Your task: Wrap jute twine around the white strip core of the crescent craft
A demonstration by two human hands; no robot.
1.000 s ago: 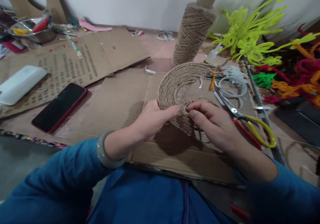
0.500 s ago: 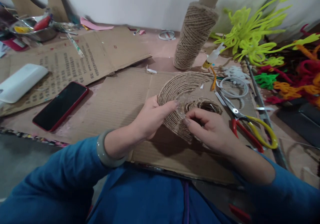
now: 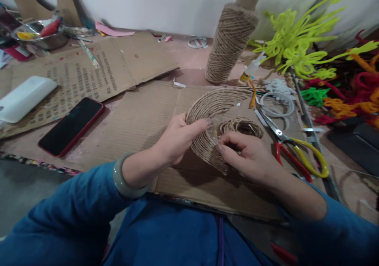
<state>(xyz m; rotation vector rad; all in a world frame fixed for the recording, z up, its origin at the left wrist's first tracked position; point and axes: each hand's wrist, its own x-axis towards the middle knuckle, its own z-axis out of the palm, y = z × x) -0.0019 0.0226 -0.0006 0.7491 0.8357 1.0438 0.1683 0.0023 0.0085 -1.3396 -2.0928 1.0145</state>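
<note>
A crescent of jute twine (image 3: 217,102), laid in close curved rows, is held up over a cardboard sheet (image 3: 136,119). My left hand (image 3: 180,137) grips its left side, thumb on top and fingers underneath. At the inner edge, the thumb and forefinger of my right hand (image 3: 245,153) are pinched together on the twine; the exact spot is partly hidden. Some clear, shiny material shows between the two hands. Just behind my right hand lies a loose coil of jute twine (image 3: 251,128), partly covered by the fingers.
Scissors (image 3: 280,133) with red and yellow handles lie right of my right hand. Behind stand a twine spool (image 3: 232,40) and a small glue bottle (image 3: 250,70). A clear tape ring (image 3: 276,103) and bright fuzzy flowers (image 3: 296,40) are at right, a phone (image 3: 72,125) at left.
Both hands keep their grip. The crescent has tilted slightly, its lower end shifting a little downward. Little else differs.
</note>
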